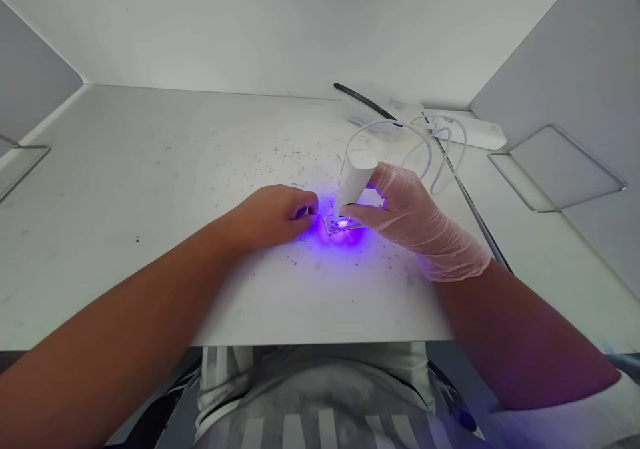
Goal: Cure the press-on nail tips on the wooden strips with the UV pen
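My right hand, in a thin translucent glove, is closed around a white cylindrical lamp with a white cable. The lamp stands tip-down and throws violet light on a small flat square piece lying on the white table. My bare left hand rests on the table just left of the piece. Its fingers are curled, with the fingertips at the piece's left edge; whether they pinch it I cannot make out.
The lamp's white cable loops back to a white power strip at the far right. A dark thin rod lies near it. Wire-framed clear stands sit at the right and far left. Dark specks litter the tabletop.
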